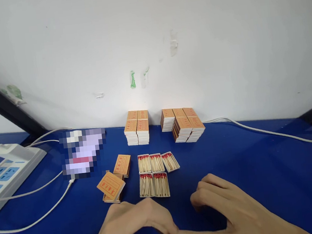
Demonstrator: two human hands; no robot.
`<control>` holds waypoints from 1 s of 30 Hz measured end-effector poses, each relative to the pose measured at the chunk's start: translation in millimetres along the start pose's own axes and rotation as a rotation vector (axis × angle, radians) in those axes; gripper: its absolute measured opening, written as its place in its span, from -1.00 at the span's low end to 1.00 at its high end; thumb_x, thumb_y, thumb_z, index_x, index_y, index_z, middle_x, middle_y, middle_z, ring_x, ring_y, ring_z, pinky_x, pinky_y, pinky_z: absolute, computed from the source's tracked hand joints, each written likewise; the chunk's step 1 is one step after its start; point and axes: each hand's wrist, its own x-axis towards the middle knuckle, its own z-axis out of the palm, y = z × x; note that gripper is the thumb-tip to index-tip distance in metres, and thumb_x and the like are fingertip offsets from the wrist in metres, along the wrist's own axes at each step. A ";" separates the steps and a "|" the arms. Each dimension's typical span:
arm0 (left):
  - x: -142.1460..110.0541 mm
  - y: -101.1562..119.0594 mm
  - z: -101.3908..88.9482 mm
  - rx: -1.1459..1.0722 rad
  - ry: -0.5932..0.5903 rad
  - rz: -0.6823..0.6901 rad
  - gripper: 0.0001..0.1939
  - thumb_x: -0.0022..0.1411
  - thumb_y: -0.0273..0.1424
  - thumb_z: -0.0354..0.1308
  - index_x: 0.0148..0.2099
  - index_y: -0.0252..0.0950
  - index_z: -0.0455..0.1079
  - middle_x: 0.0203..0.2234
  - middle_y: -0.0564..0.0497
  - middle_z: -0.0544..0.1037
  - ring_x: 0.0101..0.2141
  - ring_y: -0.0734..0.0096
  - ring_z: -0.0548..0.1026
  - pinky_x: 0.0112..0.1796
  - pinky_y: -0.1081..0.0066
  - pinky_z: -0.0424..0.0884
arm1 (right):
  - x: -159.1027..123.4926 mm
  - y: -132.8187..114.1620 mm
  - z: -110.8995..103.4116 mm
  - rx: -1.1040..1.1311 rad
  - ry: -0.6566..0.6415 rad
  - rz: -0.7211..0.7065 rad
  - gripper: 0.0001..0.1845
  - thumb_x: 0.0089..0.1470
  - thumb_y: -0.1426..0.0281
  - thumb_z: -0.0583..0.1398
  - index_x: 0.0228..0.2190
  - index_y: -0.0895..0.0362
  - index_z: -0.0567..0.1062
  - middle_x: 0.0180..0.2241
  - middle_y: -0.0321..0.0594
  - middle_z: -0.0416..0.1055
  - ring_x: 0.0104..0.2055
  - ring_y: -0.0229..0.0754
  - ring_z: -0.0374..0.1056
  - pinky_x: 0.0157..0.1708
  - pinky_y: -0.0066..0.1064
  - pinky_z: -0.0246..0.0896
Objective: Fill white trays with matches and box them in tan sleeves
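At the bottom edge, my left hand (140,224) arches with its index finger and thumb brought together; whatever sits between the tips is hidden. Those tips meet the end of the thumb of my right hand (222,203). The right fingers are bent, well apart from its outstretched thumb, and hold nothing visible. Just beyond the hands lie several open matchbox trays (161,184) filled with red-headed matches, in two rows; the back right tray (170,161) is skewed. To their left is a loose pile of orange matchbox sleeves (111,186), with another sleeve (122,165) behind it.
Two stacks of closed matchboxes, left (136,126) and right (183,124), stand against the white wall (220,42). On the left are a power strip (17,166), a blurred-out phone (85,151) and white cables (43,220). Another cable (273,133) crosses the blue table at right.
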 end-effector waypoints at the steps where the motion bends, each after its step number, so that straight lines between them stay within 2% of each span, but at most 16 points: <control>1: -0.6 -0.6 -2.1 0.009 -0.017 0.014 -0.80 0.38 -0.47 0.53 -0.06 -0.11 0.64 -0.32 0.09 0.81 -0.41 0.35 0.80 -0.30 0.54 0.73 | -0.7 -1.5 0.1 -0.016 0.003 0.014 -0.31 0.62 0.29 0.11 0.55 -0.57 0.13 -0.36 -0.38 0.47 -0.40 -0.23 0.31 -0.24 -0.38 0.35; 3: -1.1 -0.6 -8.5 0.031 -0.036 0.097 -0.70 0.38 -0.39 0.56 0.05 -0.09 0.58 -0.20 0.08 0.83 -0.27 0.29 0.83 -0.18 0.48 0.75 | -1.9 -3.5 -0.3 -0.043 0.010 0.019 -0.34 0.69 0.25 -0.02 0.59 -0.52 -0.07 -0.37 -0.39 0.48 -0.39 -0.24 0.36 -0.13 -0.33 0.42; 5: 0.2 1.8 -17.1 0.156 0.015 0.146 -0.64 0.43 -0.33 0.52 0.16 -0.06 0.50 -0.04 0.04 0.81 -0.05 0.18 0.82 0.03 0.33 0.74 | -3.2 -3.5 -1.0 -0.071 0.030 0.014 -0.34 0.70 0.27 -0.05 0.60 -0.46 -0.10 -0.37 -0.40 0.50 -0.39 -0.27 0.41 -0.03 -0.29 0.45; 8: 5.9 7.2 -29.5 0.653 0.270 0.100 -0.65 0.52 -0.38 0.35 0.25 -0.07 0.41 0.09 -0.04 0.73 0.15 0.07 0.71 0.24 0.08 0.62 | -6.2 -1.8 -0.9 -0.070 0.065 0.007 -0.30 0.64 0.40 0.06 0.59 -0.37 0.09 -0.33 -0.37 0.53 -0.37 -0.30 0.44 -0.02 -0.28 0.45; 10: 10.0 8.7 -34.7 1.043 0.385 0.068 -0.61 0.57 -0.29 0.26 0.33 -0.22 0.36 0.16 -0.23 0.64 0.19 -0.15 0.65 0.22 -0.13 0.58 | -8.8 -1.3 0.2 -0.012 0.102 0.007 -0.32 0.55 0.49 0.13 0.53 -0.23 0.33 -0.30 -0.30 0.53 -0.33 -0.27 0.45 -0.11 -0.27 0.44; 11: 11.1 8.3 -36.0 1.206 0.387 0.058 -0.55 0.59 -0.20 0.20 0.36 -0.33 0.34 0.16 -0.34 0.61 0.15 -0.28 0.64 0.14 -0.21 0.59 | -10.2 -1.2 0.7 0.018 0.132 0.013 -0.36 0.51 0.52 0.14 0.47 -0.15 0.45 -0.29 -0.26 0.52 -0.32 -0.24 0.44 -0.15 -0.25 0.43; 13: 10.0 6.3 -36.1 1.459 0.290 0.015 -0.41 0.63 -0.09 0.04 0.36 -0.52 0.34 0.08 -0.48 0.58 0.02 -0.41 0.63 -0.04 -0.25 0.60 | -12.1 -0.7 1.0 0.054 0.204 0.052 -0.43 0.44 0.54 0.14 0.34 -0.02 0.60 -0.30 -0.21 0.49 -0.31 -0.18 0.41 -0.20 -0.21 0.40; 15: 5.1 4.3 -34.2 1.633 0.185 -0.035 -0.34 0.63 -0.06 -0.05 0.33 -0.60 0.38 -0.05 -0.48 0.60 -0.13 -0.37 0.62 -0.18 -0.18 0.57 | -12.0 1.7 -0.5 0.057 0.205 0.044 -0.45 0.38 0.58 0.13 0.27 0.06 0.64 -0.30 -0.19 0.48 -0.32 -0.17 0.39 -0.22 -0.19 0.39; 18: -3.8 4.4 -31.5 1.774 0.083 -0.058 -0.40 0.61 -0.14 -0.09 0.24 -0.59 0.47 -0.25 -0.34 0.58 -0.27 -0.23 0.58 -0.28 -0.05 0.49 | -8.1 7.9 -4.6 0.045 0.137 -0.036 -0.42 0.30 0.66 0.15 0.24 0.13 0.64 -0.32 -0.22 0.48 -0.35 -0.20 0.39 -0.28 -0.25 0.36; 20: -6.6 6.2 -30.9 1.819 0.060 -0.028 -0.51 0.58 -0.23 -0.08 0.10 -0.53 0.52 -0.36 -0.23 0.51 -0.35 -0.16 0.53 -0.34 0.00 0.42 | -5.0 11.5 -6.0 0.038 0.135 -0.041 -0.41 0.28 0.69 0.15 0.23 0.14 0.64 -0.34 -0.25 0.47 -0.37 -0.21 0.38 -0.31 -0.28 0.34; 24: -4.8 8.2 -31.2 1.846 0.066 0.028 -0.69 0.55 -0.30 -0.02 -0.22 -0.29 0.43 -0.47 -0.07 0.33 -0.46 -0.06 0.44 -0.38 0.05 0.33 | -3.6 13.7 -3.5 0.041 0.156 -0.021 -0.40 0.28 0.71 0.13 0.25 0.17 0.61 -0.33 -0.24 0.48 -0.34 -0.20 0.38 -0.28 -0.27 0.33; 30: -2.8 4.8 -32.3 1.838 0.019 -0.011 -0.65 0.58 -0.34 -0.09 -0.17 -0.33 0.47 -0.45 -0.09 0.36 -0.44 -0.08 0.45 -0.37 0.06 0.30 | -7.0 14.1 -0.5 0.060 0.158 -0.005 -0.38 0.29 0.72 0.12 0.28 0.19 0.56 -0.31 -0.24 0.46 -0.31 -0.20 0.36 -0.26 -0.27 0.31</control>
